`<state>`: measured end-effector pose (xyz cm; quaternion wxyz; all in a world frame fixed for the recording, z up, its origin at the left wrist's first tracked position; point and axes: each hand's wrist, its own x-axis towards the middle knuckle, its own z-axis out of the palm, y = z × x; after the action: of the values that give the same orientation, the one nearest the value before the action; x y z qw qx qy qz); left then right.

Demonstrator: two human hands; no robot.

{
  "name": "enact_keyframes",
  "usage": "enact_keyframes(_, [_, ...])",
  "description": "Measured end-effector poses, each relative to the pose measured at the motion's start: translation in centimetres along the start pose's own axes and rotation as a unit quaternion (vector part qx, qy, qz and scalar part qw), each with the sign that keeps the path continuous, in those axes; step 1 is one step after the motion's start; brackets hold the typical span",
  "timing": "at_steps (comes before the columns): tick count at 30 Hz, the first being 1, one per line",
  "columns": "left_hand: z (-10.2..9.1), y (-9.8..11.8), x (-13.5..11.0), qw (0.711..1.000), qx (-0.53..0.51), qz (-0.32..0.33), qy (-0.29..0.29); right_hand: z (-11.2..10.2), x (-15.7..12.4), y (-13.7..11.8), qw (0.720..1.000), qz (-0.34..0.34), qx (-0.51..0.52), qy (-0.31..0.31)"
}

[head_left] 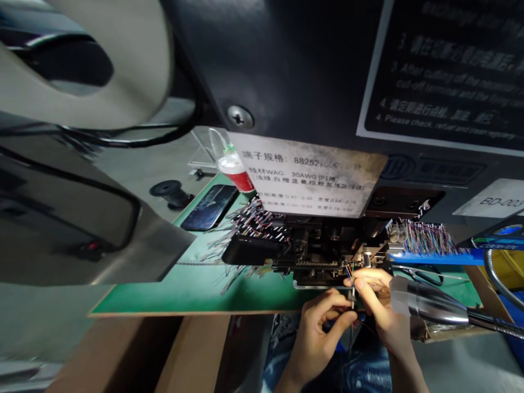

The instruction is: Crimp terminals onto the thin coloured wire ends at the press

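On my feed, the left hand (319, 341) and the right hand (379, 308) sit close together just in front of the machine (315, 245), both closed to a narrow pinch. The right hand's fingertips (362, 278) hold a small bunch of thin coloured wires (349, 271), right up against the front of the machine. The left hand holds a thin upright piece (352, 300) just beside the right hand; it's too small for me to tell what it is.

Under the machine I see a green board (184, 292) with loose wires (254, 224) piled at the left. To the right, more wires (426, 238) stand in a blue rack (434, 258), with scissors (423, 275) lying just below and a metal lamp (429, 303) beside the right hand. Farther left on the board lies a phone (208, 207), near a red and white bottle (234, 172).
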<state>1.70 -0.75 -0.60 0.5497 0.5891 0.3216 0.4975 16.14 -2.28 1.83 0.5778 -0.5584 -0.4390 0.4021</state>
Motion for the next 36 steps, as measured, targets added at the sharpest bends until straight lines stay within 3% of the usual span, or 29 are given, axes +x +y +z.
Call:
enact_keyframes(9, [-0.1,-0.1,-0.2,1.0,-0.002,-0.012,0.002,0.1,-0.1,0.0,1.0,-0.018,-0.012,0.003])
enact_keyframes(13, [-0.9,0.7,-0.3,0.998,-0.007,-0.046,-0.03,-0.4,-0.1,-0.2,0.989,-0.094,-0.111,0.01])
enact_keyframes(16, [-1.8,1.5,-0.3,0.995,-0.013,-0.059,-0.077,-0.9,-0.2,-0.7,0.981,-0.144,-0.125,-0.032])
enact_keyframes(19, [-2.2,1.7,-0.3,0.994,0.004,-0.051,-0.097,-1.1,-0.4,-0.9,0.992,-0.101,-0.053,-0.053])
enact_keyframes(24, [-1.5,0.6,-0.3,0.997,0.037,-0.04,-0.054,-0.6,-0.6,-0.1,1.0,-0.024,-0.014,-0.001])
enact_keyframes(30, [0.1,-0.3,0.0,0.992,0.11,0.052,0.022,0.0,-0.2,0.6,0.999,-0.007,-0.003,0.042])
enact_keyframes(36, [0.8,-0.1,0.3,0.984,0.132,0.105,0.055,0.3,-0.3,0.4,0.998,0.016,0.007,0.059])
